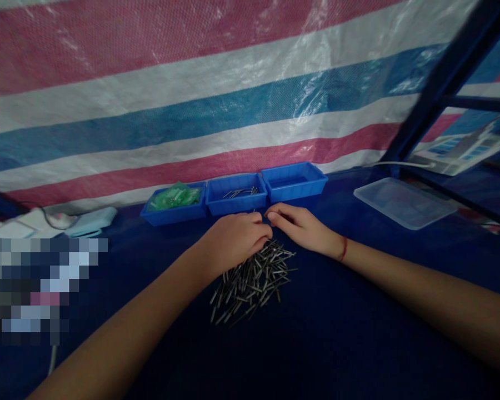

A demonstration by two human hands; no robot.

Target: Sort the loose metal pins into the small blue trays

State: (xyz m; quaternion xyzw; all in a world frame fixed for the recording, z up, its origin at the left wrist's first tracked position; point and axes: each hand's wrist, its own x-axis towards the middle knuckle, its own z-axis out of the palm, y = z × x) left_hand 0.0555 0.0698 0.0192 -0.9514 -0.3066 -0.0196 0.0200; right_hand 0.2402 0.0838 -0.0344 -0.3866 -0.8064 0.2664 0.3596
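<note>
A loose pile of thin metal pins (254, 280) lies on the dark blue table (316, 333). My left hand (235, 236) is at the pile's upper left edge, its fingers closed; what they hold is too small to name. Close to its fingertips is my right hand (298, 225), thumb and forefinger pinched together, with any held item too small to make out. Behind the hands stand three blue trays: the left tray (173, 216) holds green plastic bags (177, 196), the middle tray (236, 205) has several pins, and the right tray (298, 190) shows nothing inside.
A translucent plastic lid (404, 203) lies at the right. A light blue pouch (92, 221) and white items sit at the left. Striped sheeting (216, 122) hangs behind the trays, and a dark blue metal frame (437, 83) rises at the right.
</note>
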